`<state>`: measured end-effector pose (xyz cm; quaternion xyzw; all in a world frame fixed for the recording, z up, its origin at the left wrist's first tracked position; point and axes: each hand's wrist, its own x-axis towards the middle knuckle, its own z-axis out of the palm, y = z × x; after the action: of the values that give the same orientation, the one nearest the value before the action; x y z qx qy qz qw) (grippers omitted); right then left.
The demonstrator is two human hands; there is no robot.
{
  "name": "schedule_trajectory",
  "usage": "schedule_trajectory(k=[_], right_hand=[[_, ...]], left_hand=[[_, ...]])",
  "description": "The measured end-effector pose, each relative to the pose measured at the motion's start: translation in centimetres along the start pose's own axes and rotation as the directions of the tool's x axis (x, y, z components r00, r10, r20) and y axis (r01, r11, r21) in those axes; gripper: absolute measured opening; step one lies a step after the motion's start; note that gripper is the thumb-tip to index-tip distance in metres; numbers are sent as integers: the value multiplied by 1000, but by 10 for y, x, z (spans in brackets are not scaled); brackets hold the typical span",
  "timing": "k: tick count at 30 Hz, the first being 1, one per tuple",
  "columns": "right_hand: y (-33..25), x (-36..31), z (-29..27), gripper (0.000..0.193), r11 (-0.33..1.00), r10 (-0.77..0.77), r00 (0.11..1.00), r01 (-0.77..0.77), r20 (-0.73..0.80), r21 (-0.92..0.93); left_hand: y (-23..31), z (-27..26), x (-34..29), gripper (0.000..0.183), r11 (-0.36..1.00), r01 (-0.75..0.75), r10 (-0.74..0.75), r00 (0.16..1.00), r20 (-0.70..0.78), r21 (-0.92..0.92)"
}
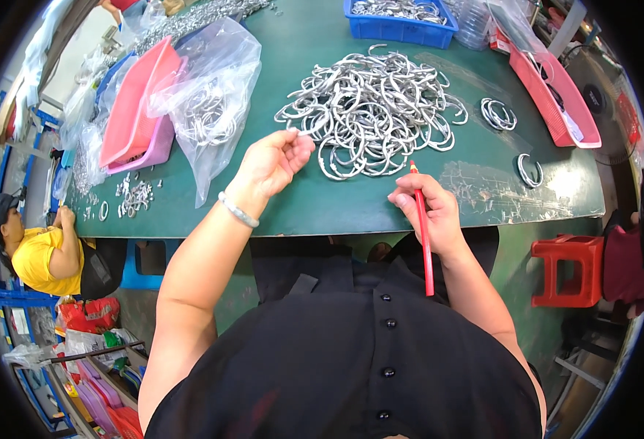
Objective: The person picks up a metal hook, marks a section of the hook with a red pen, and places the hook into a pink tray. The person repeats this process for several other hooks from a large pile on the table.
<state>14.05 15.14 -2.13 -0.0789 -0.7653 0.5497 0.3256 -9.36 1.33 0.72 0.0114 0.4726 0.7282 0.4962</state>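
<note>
A heap of silvery metal rings, many of them C-shaped with a gap, lies on the green table before me. My left hand is at the heap's left edge, its fingers curled and thumb pressed in. A small pale bit shows at the fingertips, too small to name. In my right hand, a long red pencil is gripped between thumb and fingers, tip pointing up toward the heap's near edge. To the right, apart from the heap, are a small stack of rings and another few rings.
On the left, a clear plastic bag with rings lies beside pink baskets and small loose metal pieces. A blue tray stands at the back, a pink basket at right. A person in yellow sits at far left.
</note>
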Motion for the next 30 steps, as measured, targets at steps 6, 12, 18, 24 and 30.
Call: schedule_trajectory(k=[6,12,18,24,30], right_hand=[[0,-1,-1,17,999,36,998,-36,48,-9],[-5,0,-1,16,948,223,975,-212,-19,236],[-19,9,-2,18,909,242,970,-222,-13,353],[-24,13,-4,19,864,298,955,-278,19,419],[-20,10,-5,18,794,354,934,-325,43,514]], left_hand=[[-6,2,-7,13,969,-117,127,991,30,-219],[-20,26,-47,11,972,-154,116,971,209,178],[-29,38,-59,12,922,-128,-38,909,414,366],[-39,42,-57,16,917,-38,-142,899,415,397],[-43,43,-59,23,939,0,-137,917,374,344]])
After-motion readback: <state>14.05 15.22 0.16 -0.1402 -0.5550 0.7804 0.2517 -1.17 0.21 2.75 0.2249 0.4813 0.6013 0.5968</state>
